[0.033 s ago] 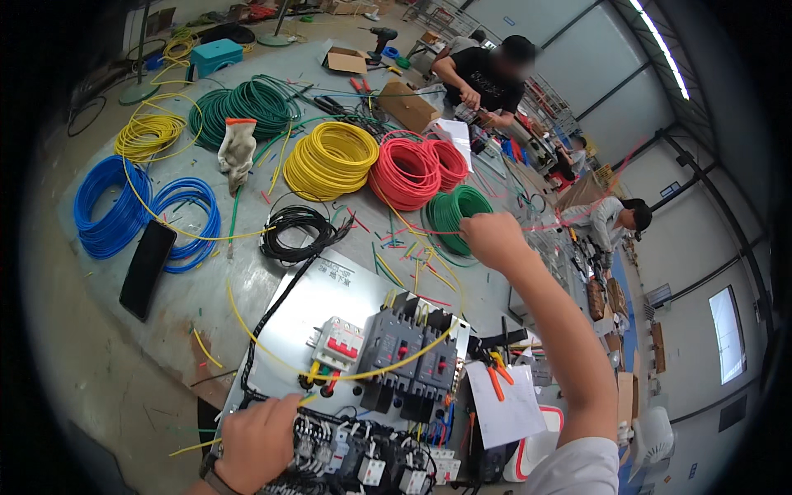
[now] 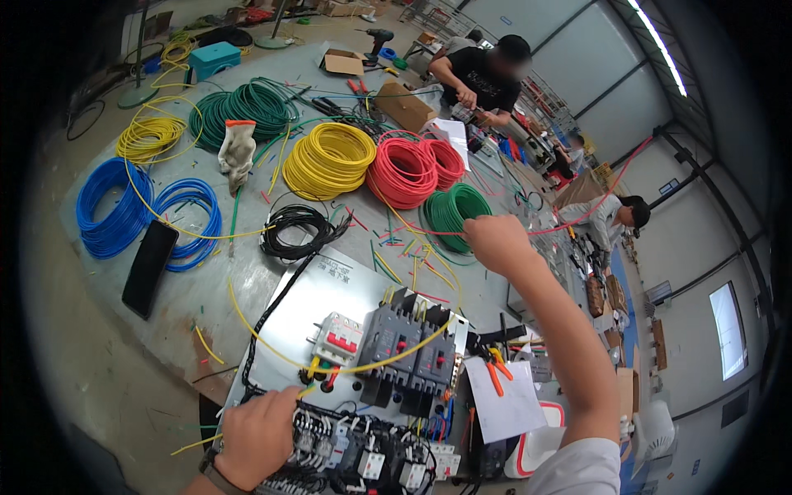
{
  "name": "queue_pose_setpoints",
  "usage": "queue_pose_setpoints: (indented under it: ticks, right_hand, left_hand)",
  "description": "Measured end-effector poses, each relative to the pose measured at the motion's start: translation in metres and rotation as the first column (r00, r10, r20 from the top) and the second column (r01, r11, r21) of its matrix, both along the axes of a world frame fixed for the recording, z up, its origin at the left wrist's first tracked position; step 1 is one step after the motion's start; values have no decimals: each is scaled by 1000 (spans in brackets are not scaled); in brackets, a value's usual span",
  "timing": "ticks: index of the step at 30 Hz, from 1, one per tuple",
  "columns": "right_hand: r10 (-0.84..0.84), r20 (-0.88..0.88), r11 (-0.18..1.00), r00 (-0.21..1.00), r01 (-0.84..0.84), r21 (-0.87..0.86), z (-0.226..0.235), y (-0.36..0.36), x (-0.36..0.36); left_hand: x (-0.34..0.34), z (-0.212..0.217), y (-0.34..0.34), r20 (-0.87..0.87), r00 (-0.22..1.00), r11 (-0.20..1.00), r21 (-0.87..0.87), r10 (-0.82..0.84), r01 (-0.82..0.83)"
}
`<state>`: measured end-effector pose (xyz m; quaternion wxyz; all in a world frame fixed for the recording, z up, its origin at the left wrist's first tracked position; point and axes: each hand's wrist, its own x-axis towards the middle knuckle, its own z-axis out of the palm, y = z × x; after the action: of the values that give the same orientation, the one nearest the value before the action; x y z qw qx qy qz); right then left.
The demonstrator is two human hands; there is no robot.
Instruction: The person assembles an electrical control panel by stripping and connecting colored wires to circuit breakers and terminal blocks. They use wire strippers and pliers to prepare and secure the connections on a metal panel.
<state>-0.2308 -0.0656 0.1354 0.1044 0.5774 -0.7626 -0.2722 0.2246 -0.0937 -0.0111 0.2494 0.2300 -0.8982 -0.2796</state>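
My right hand (image 2: 499,243) is closed in a pinch on a red wire (image 2: 635,154), beside the green wire coil (image 2: 458,209). The wire sweeps from the hand up to the right. Low in the view, my left hand (image 2: 257,437) is closed around a yellow wire (image 2: 196,444), which sticks out on both sides of the fist. Under that hand lies the metal mounting plate (image 2: 301,301) with wired contactors (image 2: 371,464). It also carries a small white breaker (image 2: 339,338) with red levers and two dark moulded-case breakers (image 2: 388,340). A yellow wire loop (image 2: 272,344) arcs over them.
Yellow (image 2: 328,161), red (image 2: 402,173), blue (image 2: 111,198) and black (image 2: 297,233) wire coils lie on the table with scattered offcuts. A phone (image 2: 150,268), a glove (image 2: 238,153) and orange-handled pliers (image 2: 499,373) on paper are nearby. A co-worker (image 2: 483,82) works across the table.
The free stretch of red wire at the right has swung and now curves higher. The view has shifted slightly; both hands keep their places and grips.
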Motion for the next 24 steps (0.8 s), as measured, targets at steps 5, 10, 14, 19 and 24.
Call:
queue_pose_setpoints:
  ticks: [5,10,14,19,24]
  right_hand:
    - [-127,-2,988,992,126,-88,55,83,88]
    - [-259,148,947,955,281,-155,75,165,155]
    - [-216,261,890,941,300,-344,68,220,185]
    - [-227,390,750,892,416,-514,41,261,217]
    - [-316,570,635,759,615,-467,30,284,248]
  left_hand:
    - [0,35,-5,-193,980,953,301,45,16]
    - [-9,106,-29,-313,950,344,889,-25,302]
    - [-26,170,-30,-408,912,296,866,-51,404]
    - [-73,189,-6,-447,894,112,887,-45,449]
    - [-124,147,32,-410,912,-131,904,-4,406]
